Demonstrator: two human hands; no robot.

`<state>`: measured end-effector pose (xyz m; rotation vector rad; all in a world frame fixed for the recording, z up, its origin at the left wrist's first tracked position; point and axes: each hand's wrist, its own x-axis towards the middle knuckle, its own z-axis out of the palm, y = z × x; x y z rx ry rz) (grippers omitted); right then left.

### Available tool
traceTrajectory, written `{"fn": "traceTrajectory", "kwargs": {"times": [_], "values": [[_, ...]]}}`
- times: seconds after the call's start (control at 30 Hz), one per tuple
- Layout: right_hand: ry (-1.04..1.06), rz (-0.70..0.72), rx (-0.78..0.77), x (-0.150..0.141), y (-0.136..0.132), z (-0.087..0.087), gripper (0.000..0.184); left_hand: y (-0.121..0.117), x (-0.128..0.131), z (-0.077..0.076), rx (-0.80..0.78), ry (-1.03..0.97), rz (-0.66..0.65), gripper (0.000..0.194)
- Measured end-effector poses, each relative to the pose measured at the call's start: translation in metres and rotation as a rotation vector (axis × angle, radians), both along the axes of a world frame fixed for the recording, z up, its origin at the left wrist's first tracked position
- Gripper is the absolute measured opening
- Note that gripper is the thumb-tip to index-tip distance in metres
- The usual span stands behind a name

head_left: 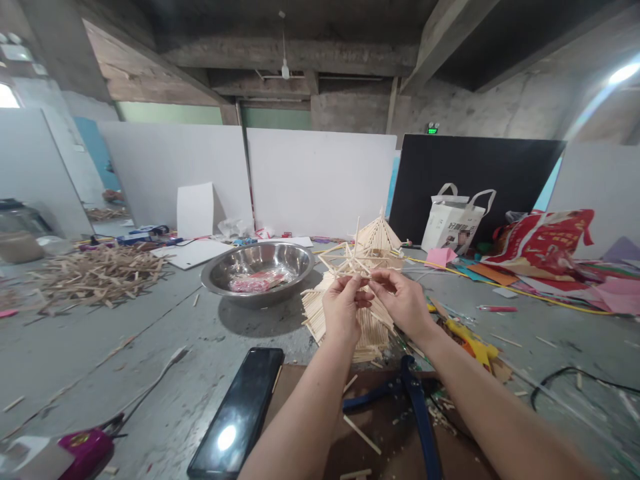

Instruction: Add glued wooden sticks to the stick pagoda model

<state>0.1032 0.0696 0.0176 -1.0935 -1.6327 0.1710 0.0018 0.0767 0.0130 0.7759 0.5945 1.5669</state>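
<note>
My left hand (pixel 344 310) and my right hand (pixel 404 301) meet in front of a model built of thin wooden sticks (pixel 320 313). The fingers of both are pinched at a pale wooden stick (pixel 364 275), partly hidden by the fingertips. Loose-looking sticks cross at angles just above the hands. Behind them rises a cone-shaped stick roof (pixel 381 233) with a pointed top. Slanted rows of sticks spread below and to the left of my left hand. Blue-handled cutting pliers (pixel 413 393) lie between my forearms on a brown board (pixel 305 400).
Left of the model stands a steel basin (pixel 210 283) holding plastic packets. A stick pile (pixel 100 273) lies farther left, a phone (pixel 240 413) in front. A yellow glue gun (pixel 470 343), cables and a red bag (pixel 540 243) are on the right; a white bag (pixel 453 223) stands behind.
</note>
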Motion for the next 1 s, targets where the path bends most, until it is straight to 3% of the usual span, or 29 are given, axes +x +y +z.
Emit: {"fn": "traceTrajectory", "kwargs": {"times": [1.0], "values": [[-0.026,-0.056,0.047,-0.0039,0.0004,0.0012,0.014,-0.0007,-0.0006,0.0011,-0.007,0.021,0.006,0.028]]}}
